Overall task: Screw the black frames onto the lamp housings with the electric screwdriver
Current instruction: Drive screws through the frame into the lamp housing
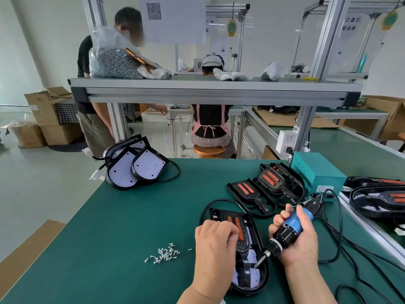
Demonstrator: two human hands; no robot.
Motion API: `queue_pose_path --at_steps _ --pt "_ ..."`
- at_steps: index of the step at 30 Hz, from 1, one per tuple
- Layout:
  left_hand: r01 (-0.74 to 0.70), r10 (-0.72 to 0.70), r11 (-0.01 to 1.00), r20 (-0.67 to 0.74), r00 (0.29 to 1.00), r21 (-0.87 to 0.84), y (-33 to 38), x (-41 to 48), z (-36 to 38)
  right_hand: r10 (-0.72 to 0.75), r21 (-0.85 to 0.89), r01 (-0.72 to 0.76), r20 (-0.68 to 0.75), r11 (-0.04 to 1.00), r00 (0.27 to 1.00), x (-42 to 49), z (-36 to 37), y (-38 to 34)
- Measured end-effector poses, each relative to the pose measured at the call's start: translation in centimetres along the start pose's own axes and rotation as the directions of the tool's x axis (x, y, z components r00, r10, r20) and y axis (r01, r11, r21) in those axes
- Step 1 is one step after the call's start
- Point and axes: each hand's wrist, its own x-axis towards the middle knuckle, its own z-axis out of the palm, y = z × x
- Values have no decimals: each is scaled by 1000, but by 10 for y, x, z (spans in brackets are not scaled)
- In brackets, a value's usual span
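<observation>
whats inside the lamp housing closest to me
A black frame with two orange strips sits in the lamp housing, over a white board with pink dots. The bit of the electric screwdriver points into it. The left hand rests on top, hiding the frame's left side.

A green desk point(109, 238) carries a teal box point(315, 172) at its far right corner, with a white socket point(285, 141) on the post just behind it. Above the far edge runs a grey shelf point(197, 88) bearing a clear bag point(111, 60) of small metal parts. Beyond it, one person point(92, 119) stands near cardboard boxes point(50, 115), and another point(211, 121) sits on a wooden stool point(209, 151), back turned.
</observation>
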Motion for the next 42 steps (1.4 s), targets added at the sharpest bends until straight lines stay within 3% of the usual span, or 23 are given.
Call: queue_pose_path --at_steps 11,25,31,36,42 --pt "-36 37 996 -17 999 79 17 -16 13 -107 91 117 -104 989 989 5 -2 -6" --pt "-78 89 984 -60 994 159 26 -14 13 -65 167 83 -110 982 992 0 1 -4" --pt "-57 58 987 -5 998 151 30 -15 15 -49 189 70 -115 979 992 -6 6 -3" --pt "-17 22 998 -72 997 66 35 -14 13 -41 212 65 -118 975 992 -7 6 -4" --pt "-40 48 995 -86 995 96 37 -12 14 -50 225 75 -116 971 992 -6 5 -2"
